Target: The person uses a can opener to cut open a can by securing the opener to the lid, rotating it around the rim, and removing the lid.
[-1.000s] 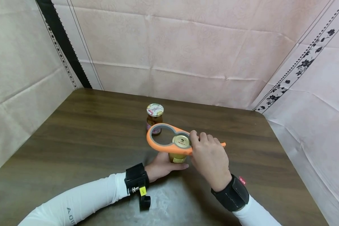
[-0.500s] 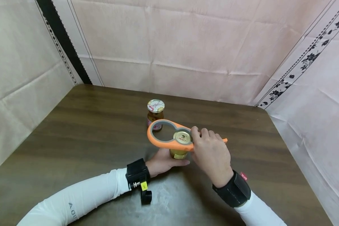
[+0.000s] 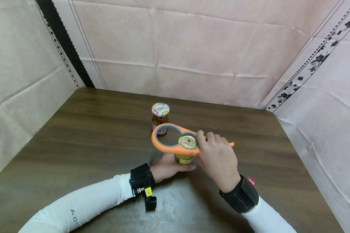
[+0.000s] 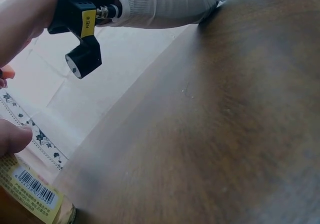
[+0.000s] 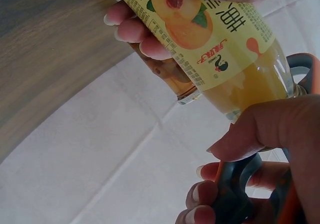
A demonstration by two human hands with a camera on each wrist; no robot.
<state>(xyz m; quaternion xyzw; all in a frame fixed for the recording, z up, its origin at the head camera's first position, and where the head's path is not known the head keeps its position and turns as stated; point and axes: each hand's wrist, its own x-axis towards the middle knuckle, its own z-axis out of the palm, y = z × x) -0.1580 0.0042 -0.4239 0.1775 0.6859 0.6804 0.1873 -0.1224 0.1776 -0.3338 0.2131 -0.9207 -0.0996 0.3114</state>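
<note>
A glass jar with a yellow peach label [image 5: 215,39] stands upright on the table. My left hand [image 3: 169,167] grips its lower body, the thumb along the near side. Around its gold lid [image 3: 188,141] sits the small loop of an orange and grey jar opener [image 3: 170,149]. My right hand [image 3: 218,158] holds the opener's handles from above, to the right of the jar. In the left wrist view only the barcode side of the label and a thumb show, at the lower left edge.
Just behind the opener stands a second jar [image 3: 160,115], dark inside, with a patterned white lid; the opener's large loop partly overlaps it in the head view. The brown wooden table [image 3: 90,136] ends at pale cloth hangings [image 3: 192,58] on the far side and both flanks.
The head view has tilted slightly, so the whole scene sits a little higher in it. Both hands, the jar and the opener keep nearly the same positions relative to each other.
</note>
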